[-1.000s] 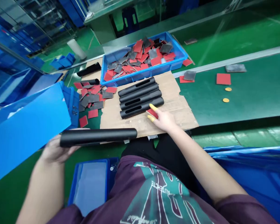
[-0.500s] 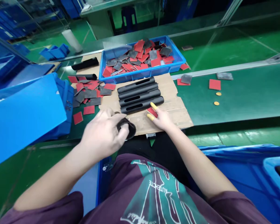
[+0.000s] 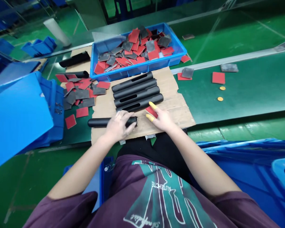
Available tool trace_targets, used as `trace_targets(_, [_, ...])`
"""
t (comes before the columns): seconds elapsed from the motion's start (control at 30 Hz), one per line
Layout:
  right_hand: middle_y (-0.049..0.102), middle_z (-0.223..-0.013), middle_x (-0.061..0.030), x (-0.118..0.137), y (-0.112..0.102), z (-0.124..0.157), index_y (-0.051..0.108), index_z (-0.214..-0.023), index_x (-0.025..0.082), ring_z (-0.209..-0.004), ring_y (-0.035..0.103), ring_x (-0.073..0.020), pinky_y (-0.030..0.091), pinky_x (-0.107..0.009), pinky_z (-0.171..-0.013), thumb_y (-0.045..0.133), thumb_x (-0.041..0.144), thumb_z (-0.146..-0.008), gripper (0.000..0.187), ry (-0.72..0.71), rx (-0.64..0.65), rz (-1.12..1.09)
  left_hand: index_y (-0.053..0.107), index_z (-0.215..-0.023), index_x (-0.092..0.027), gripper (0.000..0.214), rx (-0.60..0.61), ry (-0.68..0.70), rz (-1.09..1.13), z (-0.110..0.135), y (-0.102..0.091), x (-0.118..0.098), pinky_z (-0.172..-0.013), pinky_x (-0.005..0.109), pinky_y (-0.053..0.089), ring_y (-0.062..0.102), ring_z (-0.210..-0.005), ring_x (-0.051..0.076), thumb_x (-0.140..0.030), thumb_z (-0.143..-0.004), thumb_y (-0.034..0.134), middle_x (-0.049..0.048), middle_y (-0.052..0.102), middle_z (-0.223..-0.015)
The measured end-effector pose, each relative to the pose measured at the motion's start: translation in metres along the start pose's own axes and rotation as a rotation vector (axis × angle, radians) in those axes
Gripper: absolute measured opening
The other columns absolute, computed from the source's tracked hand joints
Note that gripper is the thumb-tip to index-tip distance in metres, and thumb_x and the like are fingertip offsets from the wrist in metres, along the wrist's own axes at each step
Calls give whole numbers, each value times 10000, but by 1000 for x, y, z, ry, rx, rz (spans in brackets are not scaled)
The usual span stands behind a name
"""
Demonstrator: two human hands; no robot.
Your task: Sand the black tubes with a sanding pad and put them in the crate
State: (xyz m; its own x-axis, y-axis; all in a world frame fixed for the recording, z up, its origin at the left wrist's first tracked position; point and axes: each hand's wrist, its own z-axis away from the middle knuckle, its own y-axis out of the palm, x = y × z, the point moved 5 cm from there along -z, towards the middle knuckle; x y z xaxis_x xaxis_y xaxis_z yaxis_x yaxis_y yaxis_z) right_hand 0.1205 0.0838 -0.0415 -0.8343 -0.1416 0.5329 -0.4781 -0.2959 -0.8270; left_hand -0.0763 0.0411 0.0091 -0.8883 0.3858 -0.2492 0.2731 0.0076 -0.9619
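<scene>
Left hand [image 3: 120, 126] curled over a black tube [image 3: 99, 122], fingers closed around the end nearest the right hand, tube lying flat near the front edge of a corrugated cardboard sheet [image 3: 178, 110]. Right hand [image 3: 163, 120] just beside it and only partly closed, two fingers in yellow finger cots [image 3: 153, 105] pinching a small red square [image 3: 151, 111] (its other face hidden, so no telling its colour). Directly beyond the hands, on the same cardboard, four more black tubes [image 3: 137, 91] side by side and almost touching, long slots showing on some of them.

Farther on, a blue plastic tray [image 3: 137, 69] heaped with red and grey squares. Left of the tubes, a loose spill of similar squares [image 3: 78, 95], partly on the cardboard and partly on a green conveyor belt [image 3: 251, 95], with two further black tubes [image 3: 74, 59] lying at its far side. Beyond the spill's left edge, a tilted blue corrugated plastic sheet [image 3: 16, 110]. Out on the belt to the right, a lone red square [image 3: 218, 77], a grey square [image 3: 229, 67] and two small gold discs [image 3: 220, 93]. Below, a maroon T-shirt [image 3: 156, 190] with a teal print.
</scene>
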Motion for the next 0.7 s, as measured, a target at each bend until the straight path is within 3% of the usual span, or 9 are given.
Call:
trace_targets(0.13, [747,-944,-86,-5,3,-3,309,-1568,228,-972,698,-327,538,-454,-882,523,545,-904,767,16,-25,-27,668,-1203,-188,439,122,-74,-8,27,-17,39,-987,444,517,643,-1107,303,-471,-873,611,129,703,-1165])
trace_targets(0.2, [741,-923,-84,-7,5,-3,349,-1554,236,-968,693,-334,538,-467,-881,541,541,-893,753,20,-51,-39,662,-1225,-173,477,175,-76,-28,37,-11,38,-1004,439,512,640,-1131,310,-455,-841,686,138,701,-1196])
trace_targets(0.27, [730,-853,-74,-9,7,-3,399,-1531,235,-903,694,-327,541,-481,-867,562,534,-877,738,31,-74,-57,636,-1270,-160,536,223,-64,-57,39,4,23,-1006,430,514,637,-1152,316,-415,-811,745,155,686,-1241])
trace_targets(0.37, [728,-848,-65,-13,10,-5,488,-1475,227,-821,685,-286,550,-473,-844,600,533,-834,718,37,-133,-192,616,-1291,-170,522,138,-131,-109,24,21,-5,-974,439,520,643,-1136,322,-423,-845,715,166,691,-1208])
trace_targets(0.43, [730,-949,-74,-18,9,-8,542,-1423,204,-820,676,-242,560,-420,-816,608,564,-801,722,4,-203,-414,612,-1278,-185,481,117,-116,-78,7,28,-22,-968,431,512,638,-1139,318,-425,-868,688,156,686,-1203])
trace_targets(0.5, [711,-885,-56,-28,4,-9,577,-1366,181,-697,640,-177,553,-333,-675,579,626,-787,731,-7,-287,-680,603,-1251,-191,463,154,-113,-17,-12,30,-31,-943,421,512,642,-1120,316,-428,-863,694,145,681,-1198])
trace_targets(0.6, [522,-552,54,-47,-6,-3,584,-1310,184,-416,430,-108,360,-237,-410,514,704,-791,738,60,-404,-964,554,-1248,-161,506,258,-173,95,-33,29,-29,-864,414,520,673,-1012,323,-436,-849,704,140,697,-1094])
trace_targets(0.7, [426,-492,87,-53,-15,15,608,-1237,201,-376,346,-91,260,-226,-385,591,673,-758,673,94,-523,-1055,582,-1166,-149,435,325,-127,161,-47,29,-27,-849,411,515,667,-983,325,-437,-858,689,136,686,-1044])
